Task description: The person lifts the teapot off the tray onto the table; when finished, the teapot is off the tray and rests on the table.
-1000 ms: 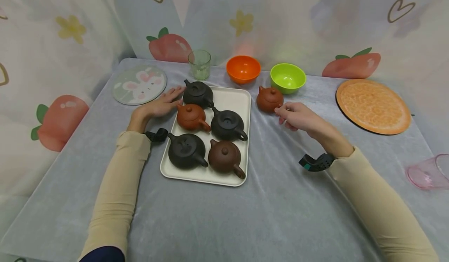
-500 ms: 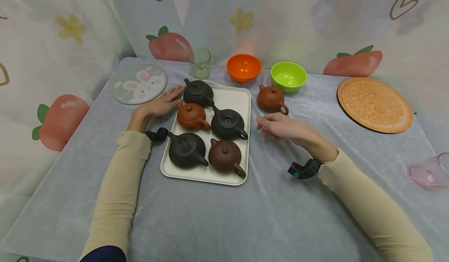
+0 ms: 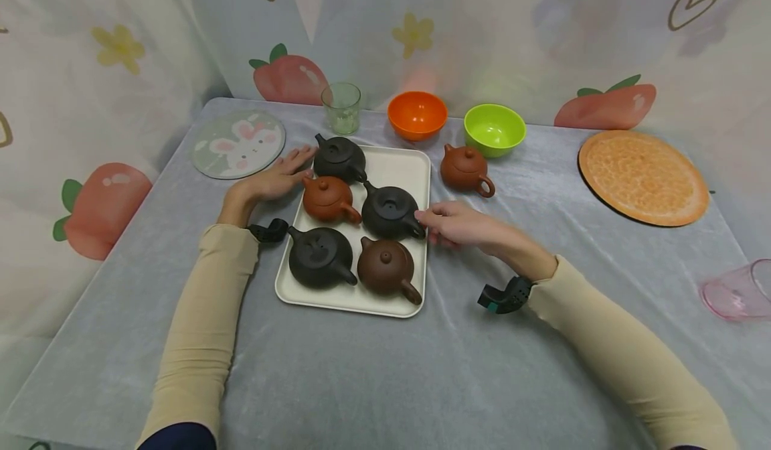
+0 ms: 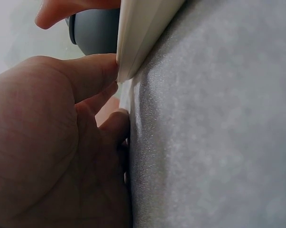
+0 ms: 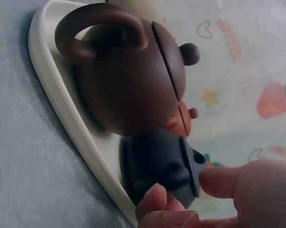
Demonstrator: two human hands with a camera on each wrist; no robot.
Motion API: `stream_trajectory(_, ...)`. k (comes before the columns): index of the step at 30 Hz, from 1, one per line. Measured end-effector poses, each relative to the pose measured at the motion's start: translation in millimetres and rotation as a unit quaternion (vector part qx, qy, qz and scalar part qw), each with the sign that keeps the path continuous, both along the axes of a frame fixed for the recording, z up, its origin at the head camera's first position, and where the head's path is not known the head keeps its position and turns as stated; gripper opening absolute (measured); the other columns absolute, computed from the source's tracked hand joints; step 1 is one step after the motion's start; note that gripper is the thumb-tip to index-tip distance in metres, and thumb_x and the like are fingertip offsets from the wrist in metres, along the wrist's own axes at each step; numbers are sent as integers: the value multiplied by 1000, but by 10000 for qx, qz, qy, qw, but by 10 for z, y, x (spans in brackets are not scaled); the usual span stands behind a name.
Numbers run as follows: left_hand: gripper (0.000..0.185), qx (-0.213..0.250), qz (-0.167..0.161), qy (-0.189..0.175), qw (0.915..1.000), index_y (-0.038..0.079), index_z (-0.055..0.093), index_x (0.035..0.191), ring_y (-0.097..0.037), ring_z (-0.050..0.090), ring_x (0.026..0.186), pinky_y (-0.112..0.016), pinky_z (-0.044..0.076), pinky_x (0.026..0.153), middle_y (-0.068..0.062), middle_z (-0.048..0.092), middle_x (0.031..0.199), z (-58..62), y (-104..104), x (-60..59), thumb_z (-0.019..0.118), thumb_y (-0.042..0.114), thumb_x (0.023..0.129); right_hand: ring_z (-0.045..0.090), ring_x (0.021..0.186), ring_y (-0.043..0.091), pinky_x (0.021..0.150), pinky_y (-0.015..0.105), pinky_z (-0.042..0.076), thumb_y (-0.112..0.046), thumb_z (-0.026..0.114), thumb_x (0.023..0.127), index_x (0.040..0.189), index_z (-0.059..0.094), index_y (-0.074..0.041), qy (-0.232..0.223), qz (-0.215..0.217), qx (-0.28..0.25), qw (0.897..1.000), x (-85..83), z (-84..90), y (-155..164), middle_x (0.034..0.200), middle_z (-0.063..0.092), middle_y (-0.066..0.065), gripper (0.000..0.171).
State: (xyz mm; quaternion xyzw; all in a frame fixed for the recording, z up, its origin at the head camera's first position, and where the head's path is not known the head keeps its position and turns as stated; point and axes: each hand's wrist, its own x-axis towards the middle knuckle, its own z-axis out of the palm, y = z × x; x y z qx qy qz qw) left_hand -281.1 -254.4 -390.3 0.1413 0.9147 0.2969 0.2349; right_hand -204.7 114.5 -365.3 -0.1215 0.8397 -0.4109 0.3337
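A squat, dull black pot [image 3: 390, 210] is sitting toward two o'clock on the tray [image 3: 400, 169], its spout pointing at ten-thirty, its handle at four. My right grip [image 3: 459, 225] is reaching that handle, thumb and fingers apart, having been travelling toward eight o'clock from the red pot [image 3: 464, 169] beyond the tray. My left grip [image 3: 274, 181] is still resting, fingers extended, at the tray's ten-o'clock edge.

There's the right hand [image 5: 256, 197], thumb and fingers parted at the black teapot [image 5: 147, 159], the brown teapot [image 5: 124, 90] looming beside it on the white tray [image 5: 67, 107]!
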Motion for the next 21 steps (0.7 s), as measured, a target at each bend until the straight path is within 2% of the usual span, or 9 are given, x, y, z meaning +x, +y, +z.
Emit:
stream_trajectory(9, 64, -80, -74, 42, 9999, 22, 0, 159, -25, -18, 150, -48, -12, 120, -6, -10, 165, -1, 8, -18, 30, 41, 106, 42, 53, 13, 57, 24, 35, -43, 49, 101, 94, 59, -5, -72, -10, 154, 9999, 25, -13, -83, 69, 58, 2, 40)
stream_trajectory(21, 63, -155, -137, 88, 9997, 19, 0, 159, -26, -17, 150, -48, -12, 121, -8, -10, 165, 4, 5, -23, 29, 39, 107, 38, 51, 11, 50, 23, 33, -43, 44, 103, 90, 63, -5, -400, -85, 123, 9991, 61, 11, -163, 64, 54, -1, 44)
